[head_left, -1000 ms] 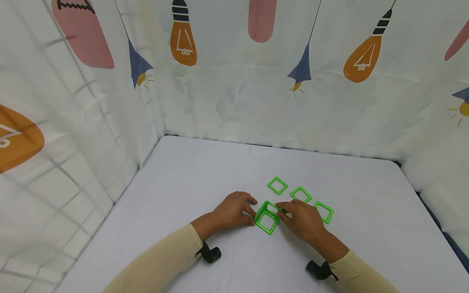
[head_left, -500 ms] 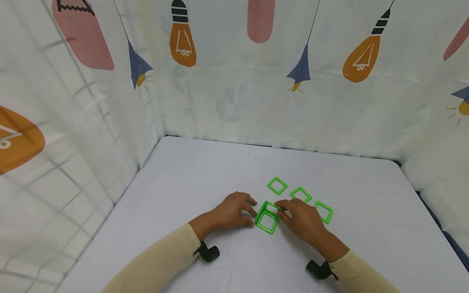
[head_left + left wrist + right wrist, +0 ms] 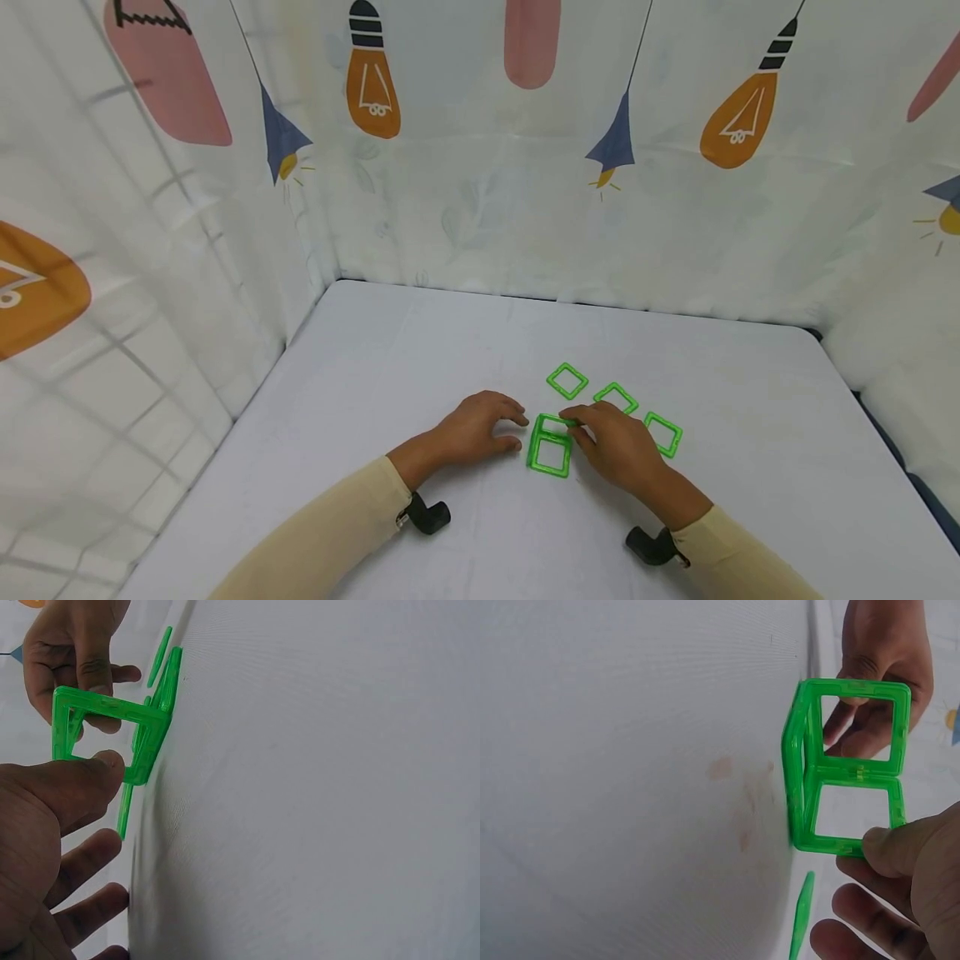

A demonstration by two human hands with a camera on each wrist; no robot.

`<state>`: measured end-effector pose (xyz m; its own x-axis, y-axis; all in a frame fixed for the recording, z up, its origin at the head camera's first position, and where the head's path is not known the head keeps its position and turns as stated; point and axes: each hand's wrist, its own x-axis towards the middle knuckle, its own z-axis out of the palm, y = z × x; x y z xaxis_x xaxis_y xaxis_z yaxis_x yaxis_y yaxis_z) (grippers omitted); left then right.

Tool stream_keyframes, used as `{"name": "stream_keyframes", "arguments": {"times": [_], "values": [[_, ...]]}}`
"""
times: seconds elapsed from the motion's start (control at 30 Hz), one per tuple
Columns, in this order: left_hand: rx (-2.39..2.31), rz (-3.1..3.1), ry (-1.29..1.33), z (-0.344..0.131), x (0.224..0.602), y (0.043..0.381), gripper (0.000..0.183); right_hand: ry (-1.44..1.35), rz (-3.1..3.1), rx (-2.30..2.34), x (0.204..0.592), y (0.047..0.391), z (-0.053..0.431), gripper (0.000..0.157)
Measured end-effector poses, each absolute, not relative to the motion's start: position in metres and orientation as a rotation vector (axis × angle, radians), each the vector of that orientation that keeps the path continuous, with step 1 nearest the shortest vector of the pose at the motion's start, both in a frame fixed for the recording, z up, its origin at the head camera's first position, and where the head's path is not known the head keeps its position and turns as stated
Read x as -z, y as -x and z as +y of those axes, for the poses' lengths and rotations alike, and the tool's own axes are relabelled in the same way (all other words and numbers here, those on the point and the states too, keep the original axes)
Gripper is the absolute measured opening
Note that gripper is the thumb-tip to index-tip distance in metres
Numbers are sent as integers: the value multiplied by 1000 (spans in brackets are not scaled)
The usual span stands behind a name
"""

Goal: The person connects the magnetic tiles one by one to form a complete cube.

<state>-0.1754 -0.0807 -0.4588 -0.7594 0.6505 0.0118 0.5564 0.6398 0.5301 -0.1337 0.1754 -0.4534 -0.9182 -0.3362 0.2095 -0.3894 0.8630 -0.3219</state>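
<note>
Green square magnetic tiles, each an open frame, are joined along their edges into a partial box on the table. In the right wrist view, two upright tiles meet at a corner above a tile lying flat on the cloth. My right hand pinches the edge of one upright tile between thumb and fingers. My left hand stands just left of the box, fingers spread and thumb relaxed, a small gap between them in the head view. In the left wrist view its thumb overlaps the box.
Three loose green tiles lie flat beyond the box: one at the back, one in the middle partly behind my right hand, and one at the right. White cloth covers the table; printed curtains surround it.
The box has turned slightly and now sits squarer to the head view. My left fingers have come away from its side. The right hand keeps its pinch, shifting a little.
</note>
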Motion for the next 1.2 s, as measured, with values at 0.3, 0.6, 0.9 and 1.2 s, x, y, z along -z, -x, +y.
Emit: {"name": "stream_keyframes", "arguments": {"times": [0.3,0.6,0.9,1.2], "values": [[-771,2693,-1041,-79,461,176,37,-603,-2901,-567,449,138,173,29],[-739,2684,-1040,-74,461,176,37,-659,-2911,-583,448,144,170,28],[-773,2646,-1065,-74,460,175,25,-699,-2924,-605,447,147,166,27],[-742,2617,-1136,-74,463,175,24,-699,-2924,-599,445,146,163,26]]}}
